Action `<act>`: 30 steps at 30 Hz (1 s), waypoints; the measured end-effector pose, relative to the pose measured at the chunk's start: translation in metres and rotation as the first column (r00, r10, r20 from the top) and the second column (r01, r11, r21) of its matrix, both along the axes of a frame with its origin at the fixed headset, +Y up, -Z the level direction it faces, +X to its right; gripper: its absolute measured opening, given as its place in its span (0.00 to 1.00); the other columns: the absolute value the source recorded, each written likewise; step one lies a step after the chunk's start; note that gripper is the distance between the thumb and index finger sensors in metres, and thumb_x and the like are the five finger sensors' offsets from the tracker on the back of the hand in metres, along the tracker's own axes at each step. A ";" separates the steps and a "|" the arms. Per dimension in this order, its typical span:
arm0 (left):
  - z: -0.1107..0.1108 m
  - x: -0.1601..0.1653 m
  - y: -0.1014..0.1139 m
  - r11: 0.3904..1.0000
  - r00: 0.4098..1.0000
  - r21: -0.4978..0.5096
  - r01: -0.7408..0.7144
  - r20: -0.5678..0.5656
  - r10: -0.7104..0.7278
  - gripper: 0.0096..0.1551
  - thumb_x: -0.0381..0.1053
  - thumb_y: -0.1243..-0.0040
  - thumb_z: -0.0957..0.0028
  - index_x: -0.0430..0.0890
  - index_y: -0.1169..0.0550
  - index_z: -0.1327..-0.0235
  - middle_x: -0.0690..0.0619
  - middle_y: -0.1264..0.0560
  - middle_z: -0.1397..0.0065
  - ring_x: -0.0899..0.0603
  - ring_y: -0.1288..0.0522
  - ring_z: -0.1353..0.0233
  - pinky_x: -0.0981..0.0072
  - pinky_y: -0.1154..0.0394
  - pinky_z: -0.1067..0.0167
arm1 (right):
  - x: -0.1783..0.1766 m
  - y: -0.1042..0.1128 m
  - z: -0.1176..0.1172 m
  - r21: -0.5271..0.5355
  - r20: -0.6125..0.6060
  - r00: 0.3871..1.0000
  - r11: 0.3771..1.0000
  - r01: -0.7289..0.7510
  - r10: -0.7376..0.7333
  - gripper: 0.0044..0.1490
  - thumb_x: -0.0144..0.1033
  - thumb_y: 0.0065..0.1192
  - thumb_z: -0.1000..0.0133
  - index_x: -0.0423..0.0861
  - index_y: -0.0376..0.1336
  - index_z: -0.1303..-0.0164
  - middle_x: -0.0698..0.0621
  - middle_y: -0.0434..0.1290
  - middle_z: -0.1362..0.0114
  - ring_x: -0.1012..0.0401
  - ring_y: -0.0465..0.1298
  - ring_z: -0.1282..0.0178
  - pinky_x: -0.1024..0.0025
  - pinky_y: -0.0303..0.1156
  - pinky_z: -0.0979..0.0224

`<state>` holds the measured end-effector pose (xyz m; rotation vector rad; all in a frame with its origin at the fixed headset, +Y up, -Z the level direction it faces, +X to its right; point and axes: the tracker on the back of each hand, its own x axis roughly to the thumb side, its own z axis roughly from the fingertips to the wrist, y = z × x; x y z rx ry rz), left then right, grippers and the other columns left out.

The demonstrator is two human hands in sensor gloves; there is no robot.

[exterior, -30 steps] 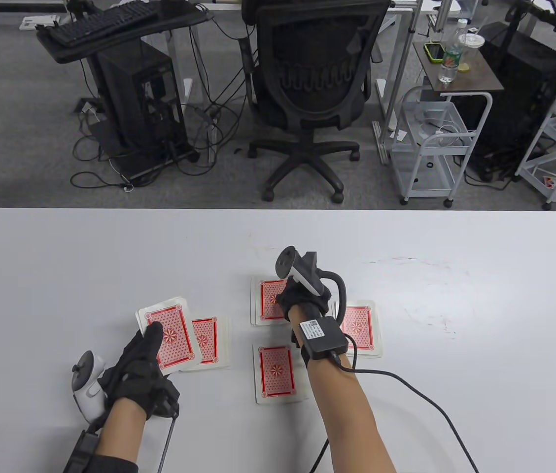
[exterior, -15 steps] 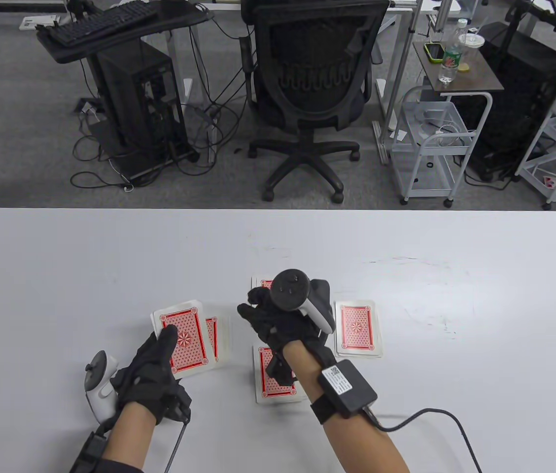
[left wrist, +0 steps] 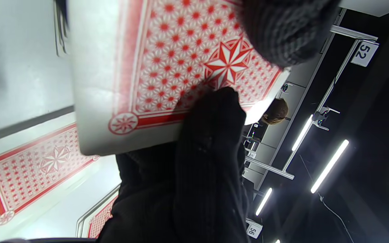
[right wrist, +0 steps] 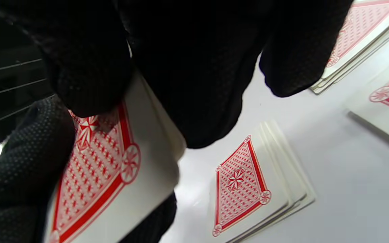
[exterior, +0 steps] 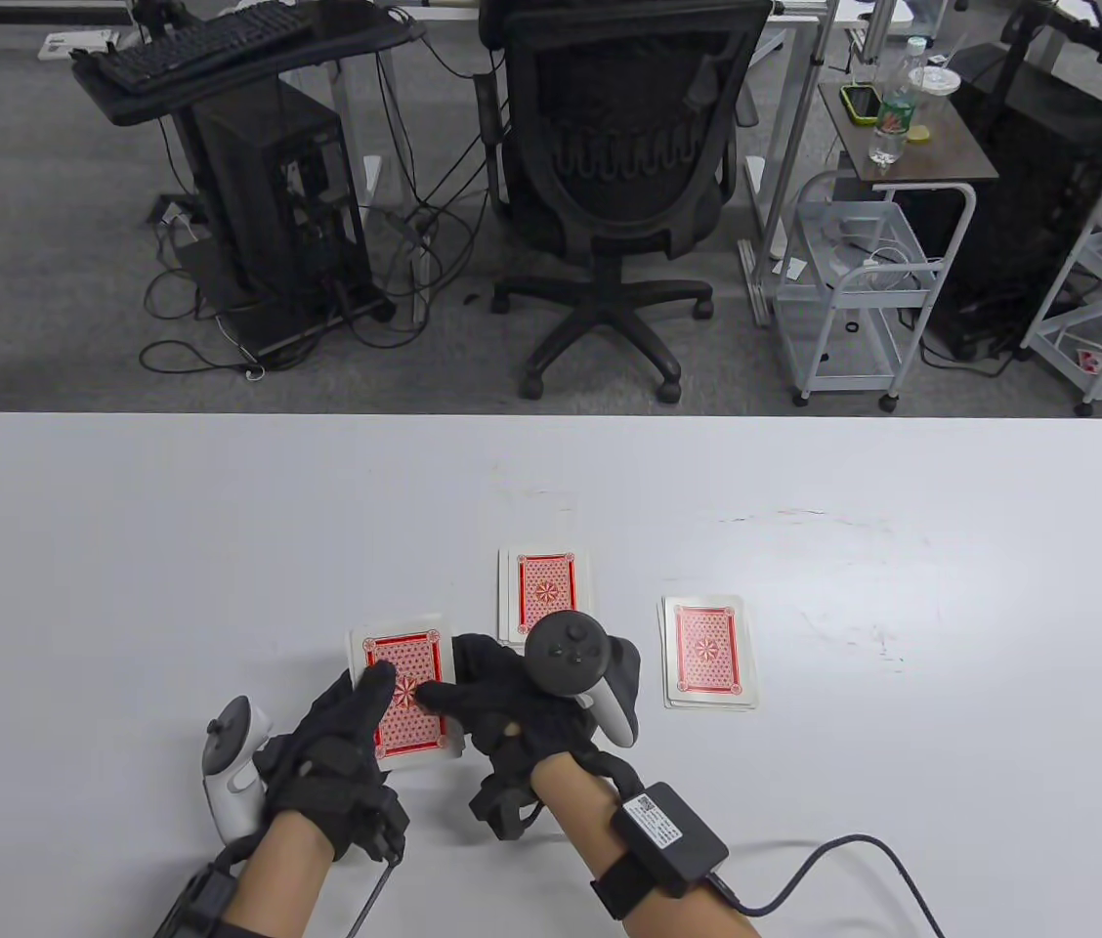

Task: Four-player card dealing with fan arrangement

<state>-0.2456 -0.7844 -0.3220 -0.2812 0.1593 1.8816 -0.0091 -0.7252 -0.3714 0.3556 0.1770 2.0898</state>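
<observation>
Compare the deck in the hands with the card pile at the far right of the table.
The deck is held in the left hand, with the right hand touching its top card; the right pile lies flat on the table, touched by neither hand. The deck sits tilted; the pile lies roughly square to the table edge. Both show the same red patterned backs, face down.

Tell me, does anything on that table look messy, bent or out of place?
Nothing stands out. The far pile and right pile lie flat and fairly square; the left hand holds the deck while the right hand touches its top.
</observation>
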 end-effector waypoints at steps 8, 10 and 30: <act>-0.001 -0.001 0.002 0.999 0.999 -0.001 -0.046 0.006 0.046 0.24 0.61 0.39 0.47 0.58 0.24 0.37 0.60 0.19 0.36 0.45 0.15 0.39 0.54 0.17 0.45 | 0.017 -0.009 -0.013 -0.145 -0.039 0.983 0.974 0.173 -0.180 0.37 0.38 0.72 0.46 0.34 0.62 0.32 0.52 0.79 0.46 0.56 0.88 0.52 0.45 0.73 0.39; -0.001 -0.004 0.002 0.998 0.998 -0.002 -0.058 -0.011 0.058 0.24 0.61 0.39 0.46 0.58 0.24 0.37 0.60 0.19 0.37 0.45 0.14 0.39 0.54 0.16 0.45 | 0.025 -0.007 -0.018 -0.128 -0.017 0.985 0.977 0.171 -0.174 0.37 0.38 0.71 0.45 0.34 0.62 0.32 0.52 0.79 0.46 0.56 0.88 0.51 0.45 0.73 0.39; -0.005 -0.027 0.001 1.000 0.995 -0.012 -0.025 -0.093 0.024 0.24 0.61 0.38 0.46 0.58 0.24 0.37 0.60 0.19 0.36 0.45 0.14 0.39 0.54 0.17 0.44 | 0.200 -0.011 -0.074 -0.310 0.357 0.614 0.709 -0.633 0.704 0.46 0.41 0.73 0.46 0.38 0.54 0.23 0.51 0.74 0.43 0.62 0.82 0.64 0.47 0.72 0.42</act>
